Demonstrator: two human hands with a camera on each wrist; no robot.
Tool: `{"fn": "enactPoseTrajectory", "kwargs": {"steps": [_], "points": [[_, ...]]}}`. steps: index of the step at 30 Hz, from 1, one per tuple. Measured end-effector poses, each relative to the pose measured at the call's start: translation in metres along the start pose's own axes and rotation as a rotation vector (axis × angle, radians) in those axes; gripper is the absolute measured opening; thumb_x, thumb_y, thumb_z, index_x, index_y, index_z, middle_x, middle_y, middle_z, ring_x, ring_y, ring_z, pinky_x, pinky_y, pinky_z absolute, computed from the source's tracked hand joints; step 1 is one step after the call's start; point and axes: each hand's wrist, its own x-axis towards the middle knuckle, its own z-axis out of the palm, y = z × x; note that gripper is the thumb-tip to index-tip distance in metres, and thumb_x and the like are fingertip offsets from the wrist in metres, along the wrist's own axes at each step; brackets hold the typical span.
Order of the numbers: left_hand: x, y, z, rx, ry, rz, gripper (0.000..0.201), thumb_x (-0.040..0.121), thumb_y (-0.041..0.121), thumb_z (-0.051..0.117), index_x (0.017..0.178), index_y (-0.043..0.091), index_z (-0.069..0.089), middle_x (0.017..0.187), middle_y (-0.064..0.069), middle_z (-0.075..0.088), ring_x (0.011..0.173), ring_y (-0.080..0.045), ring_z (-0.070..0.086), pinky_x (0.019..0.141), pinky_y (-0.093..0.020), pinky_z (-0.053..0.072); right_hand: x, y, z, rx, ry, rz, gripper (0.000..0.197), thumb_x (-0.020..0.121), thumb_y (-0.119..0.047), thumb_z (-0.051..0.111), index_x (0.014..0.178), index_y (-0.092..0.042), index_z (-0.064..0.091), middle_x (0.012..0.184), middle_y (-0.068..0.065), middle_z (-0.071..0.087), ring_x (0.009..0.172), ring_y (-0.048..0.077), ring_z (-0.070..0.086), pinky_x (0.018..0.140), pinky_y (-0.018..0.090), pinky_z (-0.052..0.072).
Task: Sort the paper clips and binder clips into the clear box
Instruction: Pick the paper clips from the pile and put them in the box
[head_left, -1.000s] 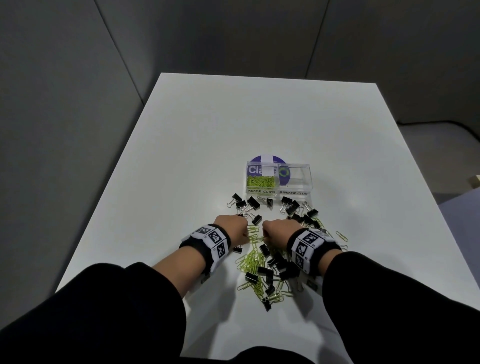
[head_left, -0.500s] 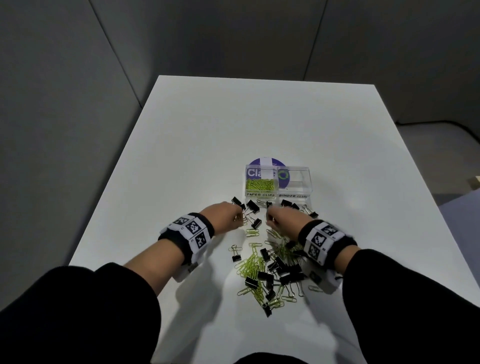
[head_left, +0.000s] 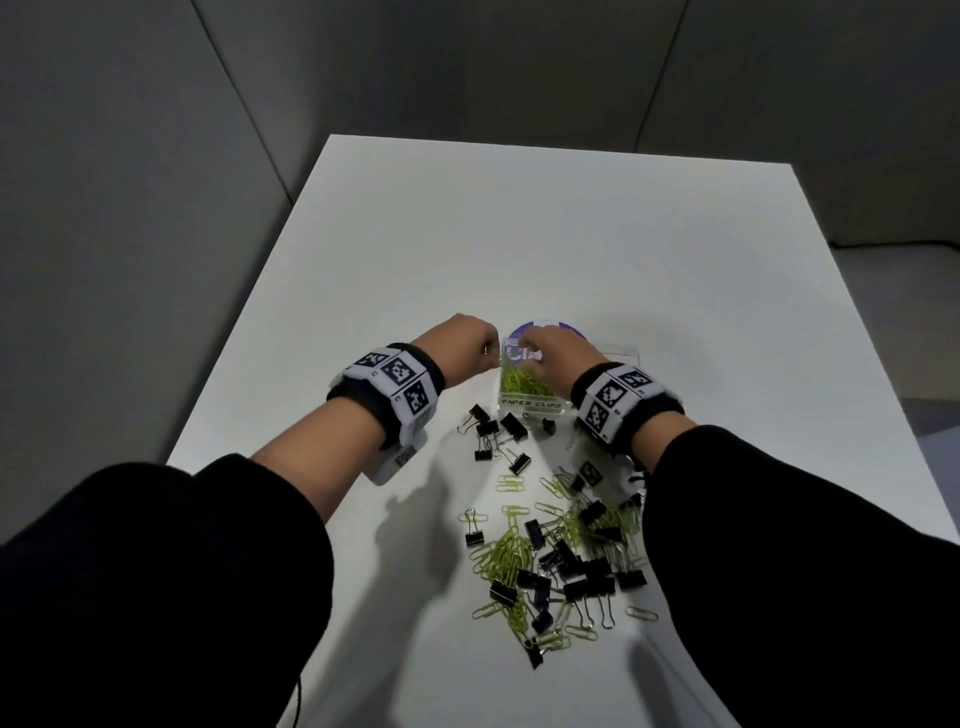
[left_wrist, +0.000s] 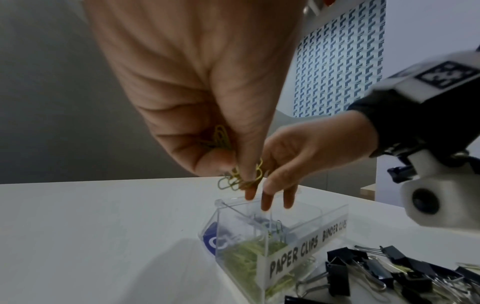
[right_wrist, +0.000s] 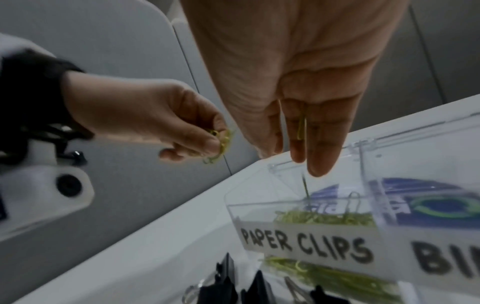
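The clear box (head_left: 524, 410) sits in the middle of the head view, its long side running left to right across the white worktop (head_left: 519, 234), with the "PAPER CLIPS" label on its near left part. That left part holds a heap of thin yellow-green paper clips (right_wrist: 324, 218), and one clip stands up on end in it. The left hand (head_left: 457, 345) hangs just left of the box, and its fingers (left_wrist: 249, 164) pinch a small bunch of paper clips (left_wrist: 233, 181) that point down. The right hand (head_left: 556, 353) is over the left part with its fingers (right_wrist: 322, 144) straight and pointing down; one clip seems to lie against them, but the view is blurry. Low in the head view, near the person, a loose pile of paper clips (head_left: 506, 558) and black binder clips (head_left: 582, 577) lies mixed up. A few more binder clips (head_left: 493, 436) lie just in front of the box. The far half of the worktop is bare, out to its edges.
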Motion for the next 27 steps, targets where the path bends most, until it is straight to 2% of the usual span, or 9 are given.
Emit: {"fn": "enactPoseTrajectory", "kwargs": {"steps": [5, 11, 15, 18, 21, 23, 24, 25, 27], "points": [[0.018, 0.018, 0.008, 0.02, 0.002, 0.054, 0.017, 0.092, 0.017, 0.052, 0.093, 0.003, 0.061, 0.088, -0.009, 0.056, 0.081, -0.023, 0.051, 0.073, -0.031, 0.041, -0.034, 0.015, -0.011, 0.137, 0.189, -0.003, 0.026, 0.093, -0.005, 0.044, 0.115, -0.004, 0.057, 0.115, 0.014, 0.063, 0.103, 0.028, 0.059, 0.088, 0.034, 0.046], [0.033, 0.031, 0.024, 0.087, -0.063, 0.089, 0.018, 0.091, 0.014, 0.05, 0.102, 0.007, 0.063, 0.106, -0.011, 0.063, 0.095, -0.027, 0.059, 0.075, -0.03, 0.042, -0.048, 0.014, -0.008, 0.349, 0.227, 0.015, 0.029, 0.089, 0.008, 0.037, 0.103, -0.001, 0.06, 0.097, 0.013, 0.063, 0.089, 0.025, 0.058, 0.085, 0.034, 0.048], [0.027, 0.032, 0.029, 0.193, -0.09, 0.117, 0.032, 0.093, 0.021, 0.044, 0.124, 0.02, 0.053, 0.124, 0.0, 0.06, 0.11, -0.023, 0.058, 0.079, -0.033, 0.046, -0.042, 0.009, -0.005, 0.28, 0.218, -0.004, 0.029, 0.087, 0.008, 0.037, 0.108, -0.004, 0.054, 0.109, 0.016, 0.058, 0.094, 0.031, 0.061, 0.085, 0.042, 0.05], [0.008, 0.024, 0.024, 0.166, 0.051, 0.112, 0.028, 0.096, 0.023, 0.04, 0.115, 0.021, 0.06, 0.12, 0.0, 0.06, 0.109, -0.022, 0.057, 0.078, -0.032, 0.044, -0.037, 0.006, -0.005, 0.207, 0.166, 0.005, 0.034, 0.088, 0.007, 0.038, 0.116, -0.009, 0.05, 0.116, 0.013, 0.057, 0.095, 0.03, 0.062, 0.081, 0.036, 0.047], [-0.018, 0.003, 0.026, 0.133, 0.057, 0.058, 0.027, 0.096, 0.025, 0.039, 0.107, 0.022, 0.063, 0.11, 0.001, 0.065, 0.1, -0.021, 0.061, 0.072, -0.029, 0.042, -0.038, 0.001, -0.003, 0.251, 0.086, 0.002, 0.046, 0.087, 0.01, 0.037, 0.127, -0.013, 0.042, 0.122, 0.008, 0.056, 0.074, 0.024, 0.063, 0.065, 0.031, 0.05], [-0.036, -0.01, 0.036, 0.132, -0.028, 0.066, 0.026, 0.095, 0.025, 0.041, 0.111, 0.023, 0.063, 0.113, 0.004, 0.066, 0.101, -0.018, 0.061, 0.075, -0.028, 0.044, -0.04, 0.001, 0.0, 0.254, 0.068, 0.004, 0.049, 0.088, 0.01, 0.033, 0.13, -0.016, 0.039, 0.103, -0.004, 0.059, 0.056, 0.012, 0.054, 0.053, 0.021, 0.043], [-0.044, -0.013, 0.043, 0.136, -0.072, 0.094, 0.026, 0.095, 0.025, 0.043, 0.113, 0.023, 0.062, 0.114, 0.004, 0.065, 0.102, -0.017, 0.061, 0.077, -0.028, 0.045, -0.042, 0.001, 0.0, 0.233, 0.077, -0.005, 0.047, 0.09, 0.009, 0.033, 0.129, -0.016, 0.041, 0.092, -0.01, 0.056, 0.056, 0.008, 0.05, 0.053, 0.018, 0.04], [-0.051, -0.015, 0.052, 0.141, -0.105, 0.134, 0.026, 0.095, 0.026, 0.045, 0.115, 0.023, 0.061, 0.116, 0.005, 0.063, 0.103, -0.015, 0.06, 0.079, -0.028, 0.046, -0.044, 0.002, 0.0, 0.208, 0.105, -0.026, 0.041, 0.091, 0.005, 0.036, 0.127, -0.014, 0.044, 0.092, -0.011, 0.056, 0.061, 0.008, 0.05, 0.058, 0.017, 0.04], [-0.062, -0.012, 0.069, 0.144, -0.132, 0.221, 0.03, 0.095, 0.03, 0.046, 0.122, 0.022, 0.058, 0.122, 0.004, 0.058, 0.105, -0.013, 0.058, 0.081, -0.025, 0.047, -0.052, 0.006, 0.001, 0.176, 0.148, -0.067, 0.027, 0.094, -0.004, 0.042, 0.118, -0.011, 0.053, 0.109, 0.001, 0.06, 0.079, 0.011, 0.053, 0.073, 0.021, 0.042]]}}
